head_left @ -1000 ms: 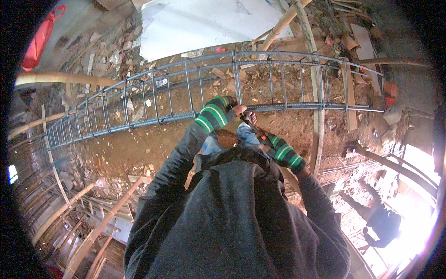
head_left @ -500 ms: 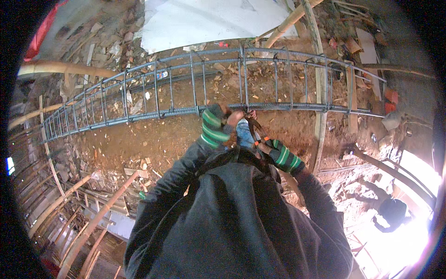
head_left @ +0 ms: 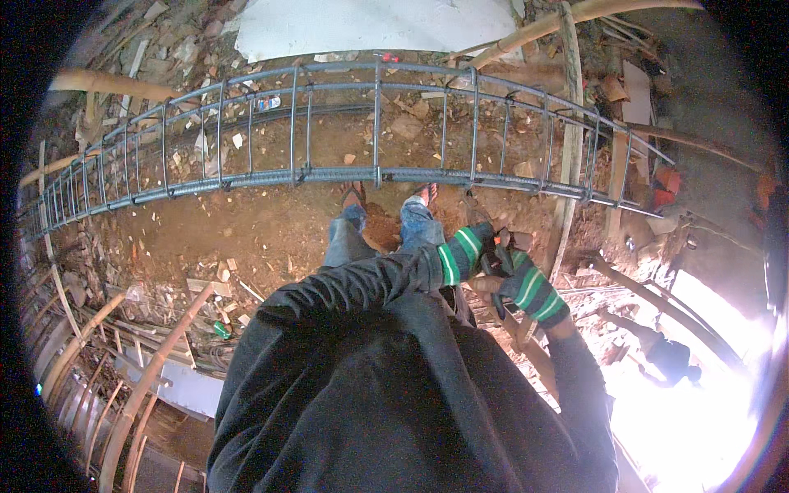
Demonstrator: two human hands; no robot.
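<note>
We stand at the near edge of the steel bar cage [head_left: 329, 174], which lies across a wooden post [head_left: 570, 49] near its right end. Our left hand [head_left: 470, 246] and right hand [head_left: 528, 283] meet below this edge. The right fingers are closed around a dark tool [head_left: 498, 306]; whether the left grasps anything, we cannot tell through the blur. We judge the step is arranging the tool; the next move calls for one steady hold.

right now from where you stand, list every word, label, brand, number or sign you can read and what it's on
None can be read.
Blue-and-white scrap behind the bars: too small to read.
Green scrap: too small and blurred to read.
</note>
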